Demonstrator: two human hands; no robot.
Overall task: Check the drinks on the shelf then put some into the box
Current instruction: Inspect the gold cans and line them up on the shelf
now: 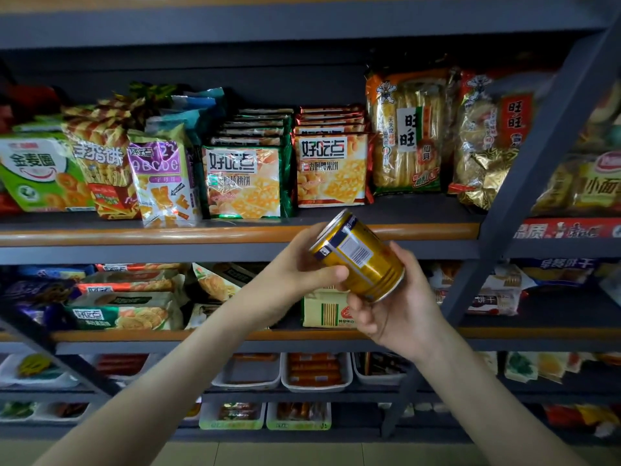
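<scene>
Gold drink can [361, 264] is being held up in both hands in front of a store shelf [235, 234], tilting with its top toward the upper left and its barcode label facing the camera. The left hand [299, 269] is curling around the can's upper end, while the right hand [400, 311] is cupping and gripping its base. Biscuit packs [243, 181] and rice cracker bags [406, 129] are standing behind.
</scene>
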